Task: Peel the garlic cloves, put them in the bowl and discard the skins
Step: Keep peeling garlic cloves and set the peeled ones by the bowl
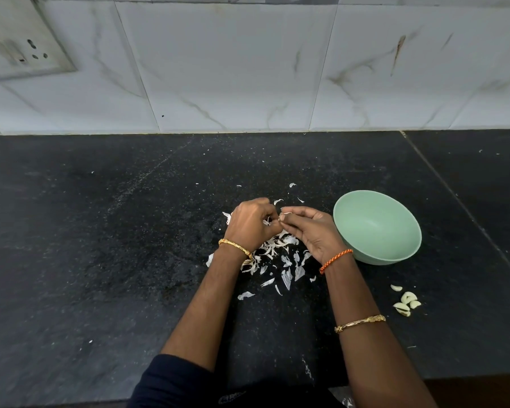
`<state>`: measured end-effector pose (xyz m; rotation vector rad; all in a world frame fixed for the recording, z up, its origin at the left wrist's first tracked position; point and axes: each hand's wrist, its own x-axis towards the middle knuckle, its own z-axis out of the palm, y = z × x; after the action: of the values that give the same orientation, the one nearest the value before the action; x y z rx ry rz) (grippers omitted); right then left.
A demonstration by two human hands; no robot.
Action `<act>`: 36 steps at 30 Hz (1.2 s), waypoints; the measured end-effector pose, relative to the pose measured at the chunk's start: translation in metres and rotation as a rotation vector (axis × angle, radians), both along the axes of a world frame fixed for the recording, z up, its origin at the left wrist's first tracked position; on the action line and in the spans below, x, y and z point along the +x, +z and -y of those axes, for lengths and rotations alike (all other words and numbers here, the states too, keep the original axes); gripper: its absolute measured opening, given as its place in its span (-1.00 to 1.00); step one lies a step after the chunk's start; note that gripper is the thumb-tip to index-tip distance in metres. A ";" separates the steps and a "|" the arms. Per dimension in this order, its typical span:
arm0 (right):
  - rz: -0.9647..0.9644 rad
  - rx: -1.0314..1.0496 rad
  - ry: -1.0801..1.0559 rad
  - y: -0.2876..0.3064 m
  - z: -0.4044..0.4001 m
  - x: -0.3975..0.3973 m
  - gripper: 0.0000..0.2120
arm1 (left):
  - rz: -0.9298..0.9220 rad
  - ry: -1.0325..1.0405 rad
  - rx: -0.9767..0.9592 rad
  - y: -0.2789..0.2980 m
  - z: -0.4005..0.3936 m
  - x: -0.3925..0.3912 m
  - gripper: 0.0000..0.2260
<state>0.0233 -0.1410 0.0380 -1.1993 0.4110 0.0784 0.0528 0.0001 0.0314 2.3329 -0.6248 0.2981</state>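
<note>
One pale green round plastic bowl (377,228). Five or so peeled cream-coloured garlic cloves (406,303) in a loose bunch on the counter, hard to split the overlapping ones. Papery white garlic skins (277,254), way too many to count, dozens scattered. Two hands, two gold bangles (359,323), one orange thread bracelet (335,260).

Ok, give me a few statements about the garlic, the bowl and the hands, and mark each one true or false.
1. The green bowl holds no garlic. True.
2. Peeled cloves lie on the counter near the bowl. True.
3. The skins are heaped inside the bowl. False: they are scattered on the counter under the hands.
4. The left hand lies flat and idle. False: both it and the right hand pinch a clove.
5. The bowl is upside down. False: it stands upright.
</note>
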 end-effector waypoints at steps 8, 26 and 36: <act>-0.007 0.103 0.036 0.003 -0.003 0.000 -0.82 | -0.016 0.067 -0.041 -0.001 0.001 -0.002 -0.86; 0.030 0.015 0.215 0.011 0.008 0.001 -0.59 | -0.048 0.113 -0.035 0.002 -0.009 -0.001 -0.87; -0.016 0.104 0.283 0.005 0.015 -0.002 -0.63 | -0.019 0.254 -0.233 0.014 -0.029 0.008 -0.86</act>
<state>0.0215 -0.1562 0.0431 -1.1477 0.2455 0.3491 0.0611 0.0288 0.0449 2.1851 -0.2667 0.4388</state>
